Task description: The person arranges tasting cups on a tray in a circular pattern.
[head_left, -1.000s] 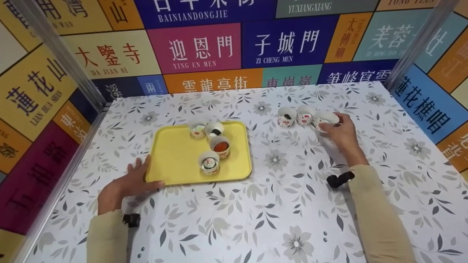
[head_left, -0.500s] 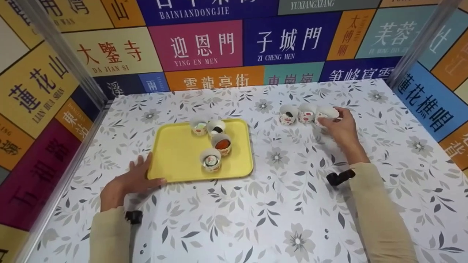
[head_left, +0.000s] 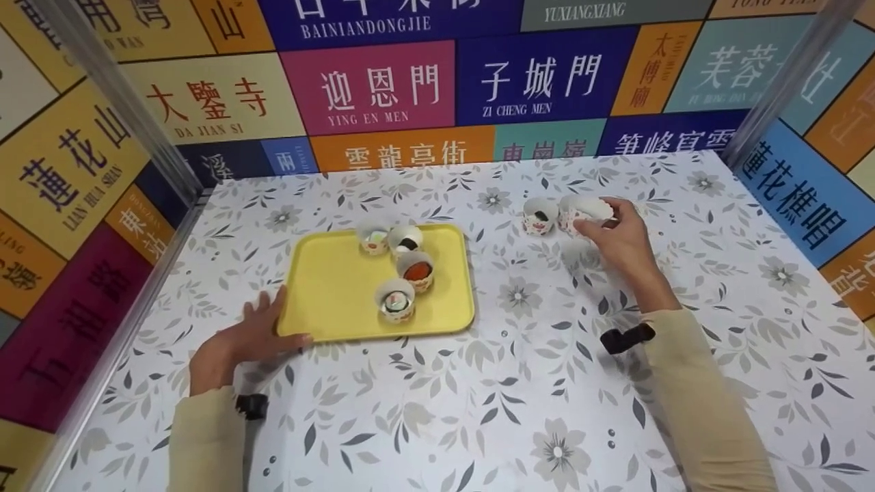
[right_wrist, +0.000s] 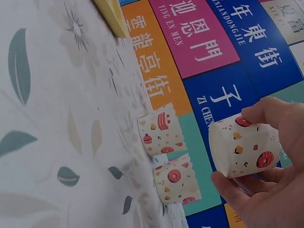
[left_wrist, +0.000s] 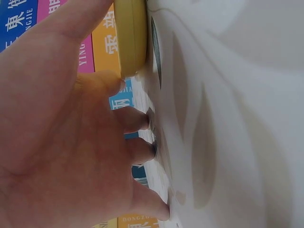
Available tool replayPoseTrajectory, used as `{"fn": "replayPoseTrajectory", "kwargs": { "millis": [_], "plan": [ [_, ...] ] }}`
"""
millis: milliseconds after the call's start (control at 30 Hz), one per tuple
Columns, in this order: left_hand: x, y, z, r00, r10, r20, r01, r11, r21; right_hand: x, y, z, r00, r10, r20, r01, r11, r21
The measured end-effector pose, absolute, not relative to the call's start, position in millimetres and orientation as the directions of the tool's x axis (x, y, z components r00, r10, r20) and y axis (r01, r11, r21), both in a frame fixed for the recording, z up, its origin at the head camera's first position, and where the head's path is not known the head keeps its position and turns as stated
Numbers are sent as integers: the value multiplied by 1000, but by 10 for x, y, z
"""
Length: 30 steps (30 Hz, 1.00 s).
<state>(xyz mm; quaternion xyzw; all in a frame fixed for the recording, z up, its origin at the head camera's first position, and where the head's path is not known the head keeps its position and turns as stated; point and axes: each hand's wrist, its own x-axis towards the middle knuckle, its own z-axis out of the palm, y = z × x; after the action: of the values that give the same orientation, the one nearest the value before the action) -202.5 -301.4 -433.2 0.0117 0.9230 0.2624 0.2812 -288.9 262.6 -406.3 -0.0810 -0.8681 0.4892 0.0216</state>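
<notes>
My right hand point(head_left: 630, 242) pinches a white paper cupcake cup point(right_wrist: 244, 147) printed with red doughnuts, thumb on its near side. The right wrist view shows this cup lifted off the table; its contents are hidden. Two like cups, one holding something dark point(head_left: 539, 217) and one partly covered by the held cup point(right_wrist: 176, 180), stand beside it. My left hand point(head_left: 249, 335) has its fingers spread at the left corner of a yellow tray point(head_left: 321, 294), touching its edge. On the tray stand several cups, one with an orange filling point(head_left: 415, 271) and one with a sushi-roll-like piece point(head_left: 396, 301).
The white table point(head_left: 437, 410) has a grey leaf and flower print. Behind it and at both sides rise panels point(head_left: 369, 89) of coloured blocks with Chinese lettering. A black wrist camera point(head_left: 627, 337) sits on the right sleeve, another point(head_left: 251, 406) on the left.
My right hand has raised the rightmost cup from the table and moved it left, in front of the middle cup. The left hand stays at the tray corner.
</notes>
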Motion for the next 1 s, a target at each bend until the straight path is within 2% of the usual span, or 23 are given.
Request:
{"fn": "replayPoseTrajectory", "kwargs": {
  "millis": [233,500,867,1000],
  "plan": [
    [-2017,-3015,-4336,-844,172,-508,-117,866,487,-2788,2449,-3992,-996,89,-29,71,515,-854],
    [-2028,-3008,-4338,-848,156,-506,-124,870,476,-2665,2223,-3902,-999,-12,51,-50,478,-877],
    [-2028,-3019,-4333,-847,154,-509,-133,865,484,-2612,1858,-3711,-994,-56,89,-104,397,-912],
    [-2018,-3020,-4329,-852,151,-502,-131,865,483,-2587,1681,-3672,-990,-101,97,-130,406,-905]
  ]
}}
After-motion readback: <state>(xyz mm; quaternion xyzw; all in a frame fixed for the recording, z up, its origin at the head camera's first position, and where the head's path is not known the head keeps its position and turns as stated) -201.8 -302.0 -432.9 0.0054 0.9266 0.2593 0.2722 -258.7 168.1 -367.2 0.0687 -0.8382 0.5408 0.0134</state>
